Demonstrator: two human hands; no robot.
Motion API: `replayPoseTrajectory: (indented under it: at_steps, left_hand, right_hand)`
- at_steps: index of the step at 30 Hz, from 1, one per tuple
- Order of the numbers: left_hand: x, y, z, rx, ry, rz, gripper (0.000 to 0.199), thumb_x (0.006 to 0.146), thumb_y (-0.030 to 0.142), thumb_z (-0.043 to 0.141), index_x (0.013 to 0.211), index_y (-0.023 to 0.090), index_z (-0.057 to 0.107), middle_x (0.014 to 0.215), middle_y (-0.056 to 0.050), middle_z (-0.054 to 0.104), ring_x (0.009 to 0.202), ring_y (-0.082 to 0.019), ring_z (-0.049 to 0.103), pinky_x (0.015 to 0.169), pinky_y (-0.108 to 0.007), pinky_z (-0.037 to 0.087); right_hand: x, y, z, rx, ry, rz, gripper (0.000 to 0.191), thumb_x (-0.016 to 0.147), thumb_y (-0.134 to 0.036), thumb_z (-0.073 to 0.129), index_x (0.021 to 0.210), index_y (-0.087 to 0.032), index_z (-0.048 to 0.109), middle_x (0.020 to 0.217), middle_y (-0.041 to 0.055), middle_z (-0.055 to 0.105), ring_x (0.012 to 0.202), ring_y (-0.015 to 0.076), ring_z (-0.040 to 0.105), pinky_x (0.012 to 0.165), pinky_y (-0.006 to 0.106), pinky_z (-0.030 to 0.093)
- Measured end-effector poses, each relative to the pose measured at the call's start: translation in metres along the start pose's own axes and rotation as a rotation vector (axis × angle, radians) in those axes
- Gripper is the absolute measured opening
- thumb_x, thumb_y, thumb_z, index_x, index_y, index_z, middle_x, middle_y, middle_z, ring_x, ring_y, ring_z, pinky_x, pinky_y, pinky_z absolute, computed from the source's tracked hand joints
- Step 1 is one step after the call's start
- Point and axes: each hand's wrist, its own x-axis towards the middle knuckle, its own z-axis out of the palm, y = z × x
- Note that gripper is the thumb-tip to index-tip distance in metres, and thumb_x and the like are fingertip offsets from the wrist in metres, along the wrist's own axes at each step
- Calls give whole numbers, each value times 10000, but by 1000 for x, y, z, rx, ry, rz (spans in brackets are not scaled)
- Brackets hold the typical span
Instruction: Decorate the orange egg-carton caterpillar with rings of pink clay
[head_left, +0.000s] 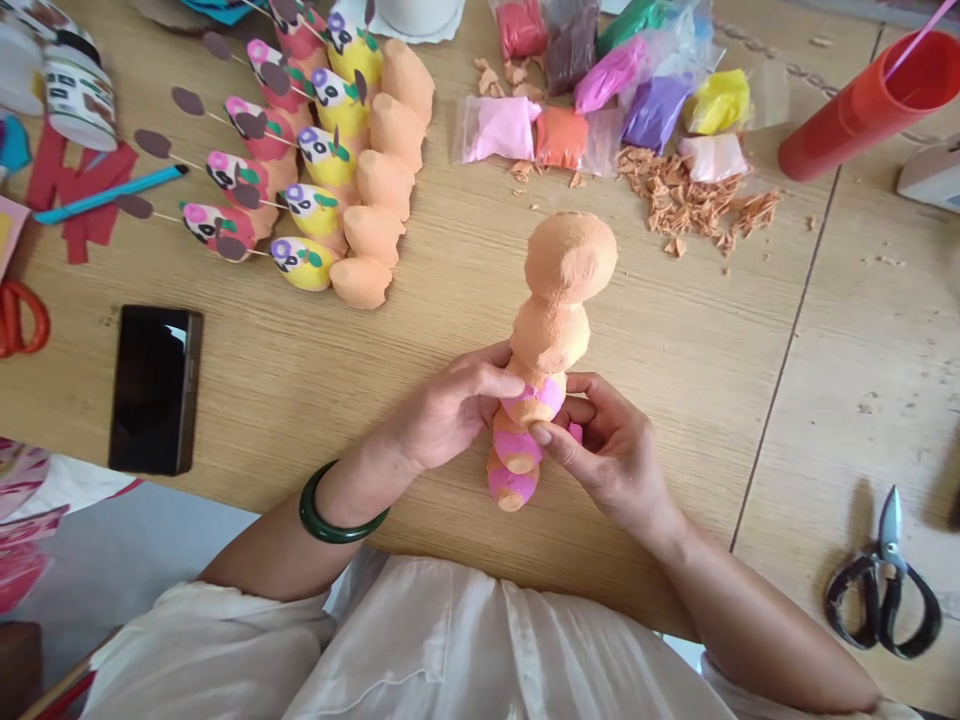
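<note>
Between my hands is a strip of peach-orange egg-carton cups point(553, 335), pointing away from me above the table. Its two far cups are bare, and the nearer ones carry bands of pink clay point(516, 447). My left hand point(450, 408) holds the strip from the left, thumb laid on the pink of the middle cup. From the right, my right hand point(619, 455) pinches the same cup, thumb at its near rim. A bit of pink shows among my right fingers; their tips are partly hidden.
Painted red, yellow and plain orange cup strips point(375, 240) stand upper left. Bagged coloured clay point(499, 130) and orange scraps point(675, 195) lie at the back. A phone point(154, 390) is left, scissors point(885, 590) right, and a red tube point(862, 115) far right.
</note>
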Motion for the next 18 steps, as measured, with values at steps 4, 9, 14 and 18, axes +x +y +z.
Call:
replayPoseTrajectory:
  at_steps: [4, 9, 14, 18]
  left_hand:
    - [-1, 0, 0, 82, 40, 4, 240, 848, 369, 799, 851, 161, 679, 739, -5, 648, 663, -148, 590, 617, -279, 489]
    - [0, -3, -1, 96, 31, 15, 218, 825, 290, 812, 762, 171, 641, 672, 27, 583, 604, -104, 519, 590, -248, 437]
    - [2, -4, 1, 11, 114, -44, 229, 711, 332, 818, 802, 175, 679, 750, -8, 670, 691, -143, 590, 624, -256, 490]
    - [1, -3, 3, -16, 111, -40, 288, 730, 374, 827, 894, 162, 721, 763, -10, 682, 694, -138, 600, 636, -245, 501]
  right_hand:
    - [-1, -2, 0, -31, 5, -21, 433, 829, -420, 964, 1073, -194, 687, 609, -99, 570, 541, 76, 375, 512, 252, 279]
    - [-1, -2, 3, -74, 4, -12, 417, 836, -454, 950, 1026, -201, 679, 593, -106, 545, 530, 72, 359, 502, 251, 270]
    - [0, 1, 5, -87, 4, -6, 403, 848, -463, 940, 1013, -209, 674, 578, -109, 513, 530, 78, 351, 504, 260, 251]
    - [0, 2, 4, -96, 15, -9, 402, 851, -459, 939, 1017, -204, 677, 584, -108, 515, 532, 78, 350, 504, 263, 251]
